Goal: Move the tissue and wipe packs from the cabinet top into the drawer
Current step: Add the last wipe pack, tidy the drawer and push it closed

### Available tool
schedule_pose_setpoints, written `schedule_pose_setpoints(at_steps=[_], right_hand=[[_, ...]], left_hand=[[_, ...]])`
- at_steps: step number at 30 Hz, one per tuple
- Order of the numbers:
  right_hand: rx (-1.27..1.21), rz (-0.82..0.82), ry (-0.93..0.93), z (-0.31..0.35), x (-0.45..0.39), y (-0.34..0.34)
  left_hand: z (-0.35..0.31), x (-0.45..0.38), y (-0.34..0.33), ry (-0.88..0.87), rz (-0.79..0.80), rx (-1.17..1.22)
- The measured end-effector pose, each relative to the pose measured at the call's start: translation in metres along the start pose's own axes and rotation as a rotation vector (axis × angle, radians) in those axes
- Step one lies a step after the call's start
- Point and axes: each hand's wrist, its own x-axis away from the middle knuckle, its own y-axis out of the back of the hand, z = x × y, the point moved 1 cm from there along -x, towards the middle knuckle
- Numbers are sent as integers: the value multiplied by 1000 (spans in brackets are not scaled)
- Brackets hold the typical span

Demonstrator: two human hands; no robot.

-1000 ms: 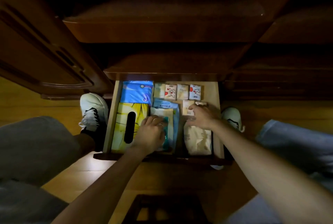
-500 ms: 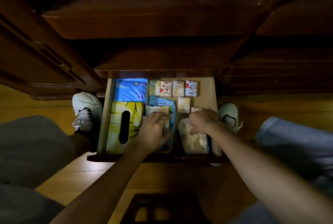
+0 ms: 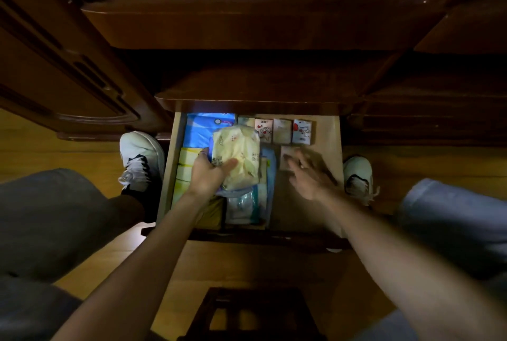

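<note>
Bare forearms, grey trousers (image 3: 55, 211) — white sneakers (image 3: 141, 159) with black trim.

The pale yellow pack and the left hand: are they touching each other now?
Touching. The head view shows the left hand gripping the pale yellow pack, thumb across its front, above the drawer.

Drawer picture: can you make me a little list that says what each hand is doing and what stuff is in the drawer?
left hand: grips a pale yellow soft pack, held above the other packs
right hand: open, fingers spread over the drawer's bare right side, blurred
drawer: pulled open
back row: small tissue packs side by side
back left: blue pack
left side: yellow tissue box
front middle: clear wipe pack
shoes: a white shoe either side
</note>
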Motion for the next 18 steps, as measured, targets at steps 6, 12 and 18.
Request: schedule_pose_setpoints(at_steps=[6, 12, 18], right_hand=[[45, 72, 98, -6, 39, -39], [227, -86, 115, -7, 40, -29], [126, 190, 76, -10, 41, -56]], left_hand=[[12, 0, -8, 21, -3, 54], [17, -4, -18, 8, 62, 43], [20, -2, -16, -18, 68, 53]])
